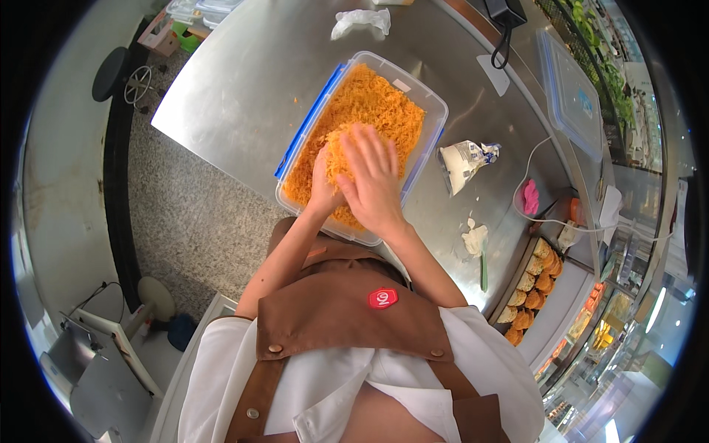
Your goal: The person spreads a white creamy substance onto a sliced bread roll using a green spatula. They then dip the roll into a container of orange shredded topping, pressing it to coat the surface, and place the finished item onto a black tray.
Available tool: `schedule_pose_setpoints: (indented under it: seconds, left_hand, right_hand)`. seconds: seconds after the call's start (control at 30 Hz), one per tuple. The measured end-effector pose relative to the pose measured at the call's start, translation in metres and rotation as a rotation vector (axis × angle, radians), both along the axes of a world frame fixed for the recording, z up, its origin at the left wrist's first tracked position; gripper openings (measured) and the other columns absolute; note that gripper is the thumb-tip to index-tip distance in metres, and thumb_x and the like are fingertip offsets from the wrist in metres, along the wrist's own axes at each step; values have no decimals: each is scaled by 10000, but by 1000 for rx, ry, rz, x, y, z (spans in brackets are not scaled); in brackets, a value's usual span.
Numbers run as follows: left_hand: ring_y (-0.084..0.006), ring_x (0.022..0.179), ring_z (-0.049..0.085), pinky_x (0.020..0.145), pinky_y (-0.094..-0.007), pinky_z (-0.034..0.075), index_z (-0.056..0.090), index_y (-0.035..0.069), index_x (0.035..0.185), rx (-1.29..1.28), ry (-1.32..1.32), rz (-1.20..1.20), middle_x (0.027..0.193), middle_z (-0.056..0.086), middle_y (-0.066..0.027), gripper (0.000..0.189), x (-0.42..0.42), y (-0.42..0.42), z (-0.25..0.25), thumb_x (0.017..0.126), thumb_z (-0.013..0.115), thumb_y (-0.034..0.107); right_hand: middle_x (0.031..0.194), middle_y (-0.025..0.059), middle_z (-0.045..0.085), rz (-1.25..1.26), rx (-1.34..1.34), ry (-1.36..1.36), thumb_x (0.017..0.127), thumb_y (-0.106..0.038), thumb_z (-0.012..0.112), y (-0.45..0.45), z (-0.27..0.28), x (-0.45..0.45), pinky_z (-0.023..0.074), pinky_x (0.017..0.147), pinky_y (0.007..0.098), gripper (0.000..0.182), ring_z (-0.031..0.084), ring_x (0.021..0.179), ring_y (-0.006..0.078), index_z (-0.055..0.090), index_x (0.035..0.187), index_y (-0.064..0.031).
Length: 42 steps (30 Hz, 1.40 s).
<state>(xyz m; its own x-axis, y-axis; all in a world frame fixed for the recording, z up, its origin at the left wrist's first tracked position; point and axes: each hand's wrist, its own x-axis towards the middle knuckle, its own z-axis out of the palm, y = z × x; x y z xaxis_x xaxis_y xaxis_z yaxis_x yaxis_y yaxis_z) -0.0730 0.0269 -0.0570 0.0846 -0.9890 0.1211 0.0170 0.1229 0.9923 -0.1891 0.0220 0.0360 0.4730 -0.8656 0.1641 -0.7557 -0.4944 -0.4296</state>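
A clear plastic storage box (424,133) with blue side latches stands in front of me on a steel worktop. Orange meat floss (382,88), or similar shredded food, fills much of it. Over the box, a roundish piece of food coated in floss (337,152) sits between my two hands. My left hand (323,187) cups it from the left and below. My right hand (372,180) lies across its right side, fingers stretched out. The hands and the coating hide what is inside.
Right of the box lie a piping bag (464,163) of white cream and a green-handled spatula (483,271) smeared with cream. A tray of several floss-topped buns (532,293) stands farther right. A white cable (518,191) loops near a pink cloth (530,196). Crumpled plastic (361,23) lies behind.
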Motion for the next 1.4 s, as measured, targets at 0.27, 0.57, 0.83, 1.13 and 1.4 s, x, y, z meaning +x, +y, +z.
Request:
schedule_pose_setpoints:
  seconds: [0.27,0.57,0.83,1.13,1.4]
  left_hand:
    - [-296,1149,589,999,-425,457,560,15,1278,-30,36,-15,1243,605,-151,514,-2,2,1,799,726,96]
    - [-348,1136,556,1019,-425,417,627,24,1189,41,-108,-33,1205,622,-143,471,7,2,-4,750,771,113]
    - [-259,1194,559,1052,-378,424,488,8,1350,71,-133,-61,1303,592,-119,642,9,2,-11,778,771,70]
    - [-216,1192,583,1057,-362,442,478,16,1383,63,-142,-87,1325,596,-107,630,7,1,-13,814,747,42]
    - [-233,1194,590,1034,-364,460,489,44,1382,-39,-168,-98,1311,605,-119,612,7,0,-10,824,741,56]
  right_hand:
    - [1594,126,320,29,100,-119,1031,-393,458,-7,-22,-8,69,1206,554,574,240,1496,302,365,1526,-117]
    - [1578,118,339,-271,422,-73,904,-13,561,-115,-85,-72,354,1142,462,571,353,1419,377,484,1430,-219]
    - [1218,53,599,-217,529,66,820,25,623,-137,-102,-82,481,941,414,431,571,1100,336,582,1196,-182]
    - [1214,144,586,-193,372,-447,892,-88,650,-46,25,-39,454,950,419,348,565,1082,343,596,1235,-99]
    - [1429,158,481,-55,-9,-197,927,-55,551,-14,-1,-9,336,1107,488,481,441,1315,358,489,1404,-40]
